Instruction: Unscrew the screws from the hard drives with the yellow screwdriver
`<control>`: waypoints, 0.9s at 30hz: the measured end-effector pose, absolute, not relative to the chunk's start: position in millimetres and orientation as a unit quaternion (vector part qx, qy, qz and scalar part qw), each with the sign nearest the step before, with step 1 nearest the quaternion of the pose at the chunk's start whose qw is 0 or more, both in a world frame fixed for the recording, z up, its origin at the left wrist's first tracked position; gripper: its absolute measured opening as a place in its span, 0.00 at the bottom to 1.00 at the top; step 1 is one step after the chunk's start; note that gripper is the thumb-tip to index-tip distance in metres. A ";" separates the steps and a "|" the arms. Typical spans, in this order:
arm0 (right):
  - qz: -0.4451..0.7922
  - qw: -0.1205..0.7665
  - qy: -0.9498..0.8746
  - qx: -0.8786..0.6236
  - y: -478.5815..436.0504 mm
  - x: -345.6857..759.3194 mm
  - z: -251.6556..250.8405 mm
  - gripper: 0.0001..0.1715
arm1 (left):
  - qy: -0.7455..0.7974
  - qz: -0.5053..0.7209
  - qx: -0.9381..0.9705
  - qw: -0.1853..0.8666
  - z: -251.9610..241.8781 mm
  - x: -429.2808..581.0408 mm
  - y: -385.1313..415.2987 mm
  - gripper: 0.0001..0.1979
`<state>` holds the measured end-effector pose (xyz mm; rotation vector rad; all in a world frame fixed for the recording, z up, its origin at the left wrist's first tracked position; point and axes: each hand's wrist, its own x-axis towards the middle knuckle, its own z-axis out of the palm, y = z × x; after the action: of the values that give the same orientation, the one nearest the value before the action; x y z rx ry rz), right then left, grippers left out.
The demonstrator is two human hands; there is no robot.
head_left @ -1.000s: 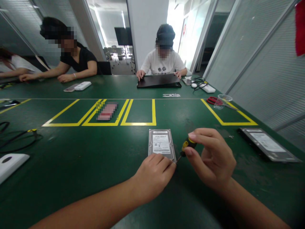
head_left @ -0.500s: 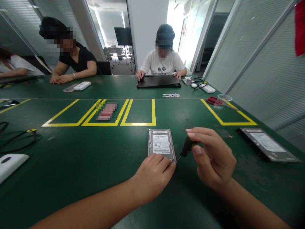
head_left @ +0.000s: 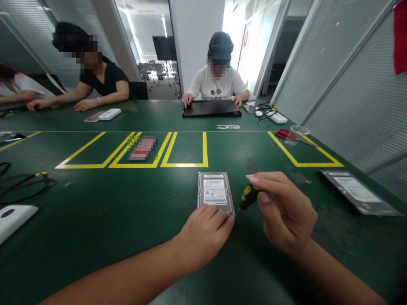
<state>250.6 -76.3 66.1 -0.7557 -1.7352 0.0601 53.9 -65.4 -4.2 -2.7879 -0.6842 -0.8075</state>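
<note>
A silver hard drive (head_left: 215, 190) with a white label lies on the green table in front of me. My left hand (head_left: 206, 231) is closed over its near edge, gripping the near right corner and hiding that end. In my right hand (head_left: 282, 207) is a small black and yellow screwdriver (head_left: 249, 196), pinched by the handle between thumb and fingers. Its shaft slants down to the left, and the tip meets the drive's near right corner, close to my left fingertips. Whether the tip sits in a screw is too small to tell.
Another hard drive (head_left: 359, 192) lies at the right. Beyond it are red-handled scissors (head_left: 284, 134) and a clear plastic cup (head_left: 299, 132). Yellow tape (head_left: 184, 165) marks areas across the table. A white device (head_left: 15, 220) and black cable (head_left: 28, 186) are at the left. Co-workers sit opposite.
The screwdriver handle has turned in my right fingers, showing more yellow. My left hand and the drive stay put. A co-worker at the far left has stretched an arm out sideways.
</note>
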 end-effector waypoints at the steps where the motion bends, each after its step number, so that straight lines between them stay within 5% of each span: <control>1: 0.024 0.583 -0.744 -0.325 -76.0 250.7 66.2 0.21 | -0.228 -0.271 -0.932 0.079 -4.0 53.8 -65.6 0.09; 27: 0.062 0.588 -0.737 -0.327 -74.8 250.5 65.0 0.22 | -0.227 -0.265 -0.934 0.081 -2.3 53.8 -66.2 0.09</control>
<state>250.5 -74.8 65.0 -0.7627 -1.7167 0.1445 53.8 -66.2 -2.3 -2.7905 -0.6791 -0.7908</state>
